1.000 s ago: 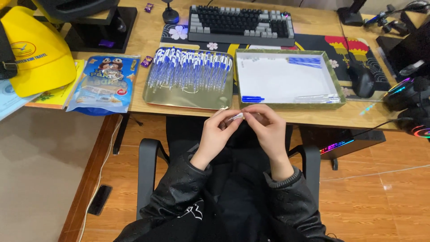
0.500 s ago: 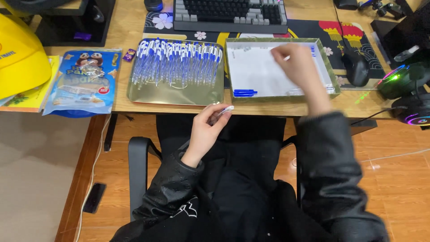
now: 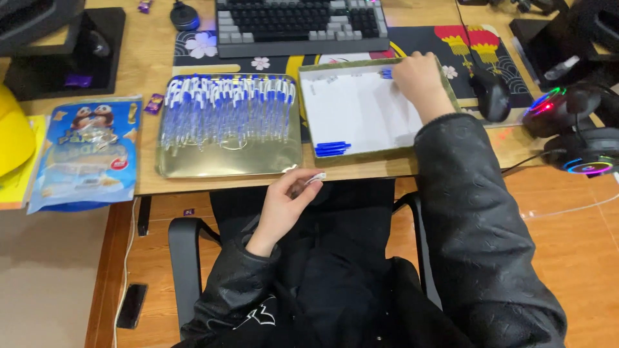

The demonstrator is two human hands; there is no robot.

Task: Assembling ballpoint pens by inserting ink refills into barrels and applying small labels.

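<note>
- Tabletop: wooden, crowded; its near edge runs just above my lap, and both trays sit close to that edge.
- My right arm is now stretched out across the white-lined tray; a second ago both hands were together over my lap, so the pair has split.
- Left tray, shiny metal, is full of blue-and-white pens lying in a row; its front strip is bare.
- Right tray is mostly open white liner, with a few blue caps at its near left corner and another blue piece at the far edge by my right hand.
- Right hand: at the tray's far right corner, fingers curled down on the blue piece there; I cannot tell if it has hold of it or has let go.
- Left hand: low, in front of the tabletop edge, fingers loosely pinched round a small clear-and-white pen part, tip pointing right.
- My read: one piece went to, or is being fetched from, the right tray, while the other part waits in my left hand.
- Room: open space over my lap and the liner; tight on the right, with mouse just beside the tray and headset beyond; keyboard close behind both trays; snack bag left, apart.
</note>
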